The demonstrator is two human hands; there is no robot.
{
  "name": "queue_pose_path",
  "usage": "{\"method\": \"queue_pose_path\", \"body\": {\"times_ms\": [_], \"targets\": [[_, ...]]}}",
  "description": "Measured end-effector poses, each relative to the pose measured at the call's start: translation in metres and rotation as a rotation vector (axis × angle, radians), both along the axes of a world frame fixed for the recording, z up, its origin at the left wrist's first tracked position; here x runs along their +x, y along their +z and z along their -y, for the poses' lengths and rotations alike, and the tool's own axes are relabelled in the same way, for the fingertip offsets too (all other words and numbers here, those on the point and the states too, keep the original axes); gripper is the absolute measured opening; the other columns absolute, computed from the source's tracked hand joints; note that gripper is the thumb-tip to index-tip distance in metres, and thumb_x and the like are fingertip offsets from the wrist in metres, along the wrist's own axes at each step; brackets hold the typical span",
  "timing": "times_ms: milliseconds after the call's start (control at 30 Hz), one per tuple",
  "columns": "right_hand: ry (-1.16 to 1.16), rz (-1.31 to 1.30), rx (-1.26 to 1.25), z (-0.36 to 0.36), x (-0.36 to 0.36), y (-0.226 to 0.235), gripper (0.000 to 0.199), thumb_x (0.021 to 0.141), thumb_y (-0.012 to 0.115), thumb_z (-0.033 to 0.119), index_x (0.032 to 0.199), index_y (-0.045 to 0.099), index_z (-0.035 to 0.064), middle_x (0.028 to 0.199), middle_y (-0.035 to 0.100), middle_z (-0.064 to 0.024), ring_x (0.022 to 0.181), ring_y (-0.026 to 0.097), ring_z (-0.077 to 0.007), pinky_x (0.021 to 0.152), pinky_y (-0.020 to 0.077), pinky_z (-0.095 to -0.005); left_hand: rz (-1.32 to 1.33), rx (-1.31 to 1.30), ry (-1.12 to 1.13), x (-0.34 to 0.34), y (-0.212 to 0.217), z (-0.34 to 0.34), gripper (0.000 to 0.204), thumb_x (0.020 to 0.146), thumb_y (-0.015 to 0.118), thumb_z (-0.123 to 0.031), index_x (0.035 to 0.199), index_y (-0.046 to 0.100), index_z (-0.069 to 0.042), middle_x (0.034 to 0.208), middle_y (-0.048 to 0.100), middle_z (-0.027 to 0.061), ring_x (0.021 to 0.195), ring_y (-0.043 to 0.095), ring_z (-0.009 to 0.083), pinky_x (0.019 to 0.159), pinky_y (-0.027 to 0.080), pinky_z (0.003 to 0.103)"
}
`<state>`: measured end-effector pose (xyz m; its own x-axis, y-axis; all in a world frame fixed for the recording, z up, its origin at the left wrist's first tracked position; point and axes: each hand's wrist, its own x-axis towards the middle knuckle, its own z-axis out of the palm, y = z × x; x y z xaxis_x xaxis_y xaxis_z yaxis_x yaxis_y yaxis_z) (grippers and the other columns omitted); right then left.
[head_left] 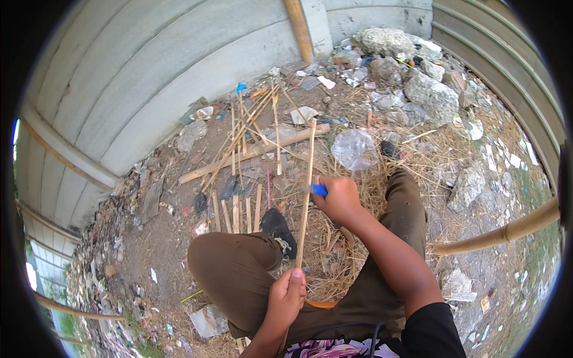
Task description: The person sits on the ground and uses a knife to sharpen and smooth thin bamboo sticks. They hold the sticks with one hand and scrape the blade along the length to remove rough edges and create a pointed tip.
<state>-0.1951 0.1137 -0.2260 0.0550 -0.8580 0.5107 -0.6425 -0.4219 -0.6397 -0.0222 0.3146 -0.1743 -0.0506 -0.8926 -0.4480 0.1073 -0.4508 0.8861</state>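
My left hand (286,298) is closed around the lower end of a long, pale bamboo strip (307,179), which stands nearly upright between my legs. My right hand (339,200) is wrapped around a small blue-handled blade (319,190). It meets the strip's right side at about mid-length; the blade's edge is small and blurred, and most of its handle is hidden in my fist. Shavings and straw (340,262) cover the ground below. Several short bamboo pieces (236,213) lie side by side beyond my left knee.
Several thin bamboo sticks (239,140) lean across a thick bamboo pole (256,151). A clear plastic bag (354,150) lies near my right foot. Concrete rubble (431,95) is piled at the far right. A bamboo pole (501,230) juts in from the right; a concrete wall (197,65) stands behind.
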Motion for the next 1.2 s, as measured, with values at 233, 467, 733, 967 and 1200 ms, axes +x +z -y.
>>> {"method": "queue_pose_path", "body": {"times_ms": [233,467,733,967,1200], "targets": [[0.196,-0.088,-0.431,-0.041,0.038,-0.004,0.030,0.085,0.068,0.007,0.062,0.050,0.0090,0.054,0.052,-0.0073,0.041,0.054,-0.0272,0.039,0.0432,-0.0392,-0.041,-0.012,0.060,0.010,0.014,0.003,0.035,0.110,0.044,-0.037,0.088,0.046,-0.010,0.065,0.033,-0.0065,0.050,0.026,0.0016,0.044,0.022,0.021],[0.072,-0.248,-0.431,-0.038,0.033,-0.003,0.029,0.087,0.070,0.011,0.065,0.051,0.0100,0.054,0.053,-0.0054,0.041,0.055,-0.0240,0.042,0.0462,-0.0356,-0.026,-0.040,0.045,0.005,0.012,0.003,0.036,0.110,0.044,-0.038,0.088,0.046,-0.010,0.065,0.032,-0.0061,0.047,0.025,0.0016,0.042,0.020,0.021],[-0.122,-0.135,-0.219,-0.007,0.015,-0.002,0.022,0.089,0.066,0.014,0.069,0.059,0.0098,0.060,0.061,-0.0097,0.047,0.061,-0.0301,0.045,0.0484,-0.0428,-0.027,-0.015,0.010,0.004,0.007,-0.002,0.038,0.110,0.043,-0.039,0.087,0.047,-0.008,0.064,0.037,-0.0051,0.047,0.032,0.0025,0.042,0.027,0.021],[-0.190,-0.228,-0.218,0.004,0.008,-0.011,0.014,0.087,0.069,0.015,0.074,0.063,0.0121,0.061,0.062,-0.0098,0.051,0.063,-0.0304,0.047,0.0493,-0.0421,0.031,-0.024,-0.033,0.000,0.005,-0.002,0.037,0.110,0.044,-0.038,0.089,0.047,-0.008,0.066,0.038,-0.0040,0.048,0.032,0.0027,0.043,0.027,0.022],[-0.219,-0.134,-0.086,0.024,-0.007,0.001,0.011,0.082,0.071,0.019,0.078,0.067,0.0107,0.066,0.067,-0.0120,0.059,0.067,-0.0326,0.054,0.0526,-0.0449,0.148,-0.080,-0.089,0.000,-0.006,-0.009,0.038,0.110,0.043,-0.038,0.087,0.048,-0.007,0.065,0.040,-0.0039,0.047,0.035,0.0034,0.043,0.031,0.022]]}}
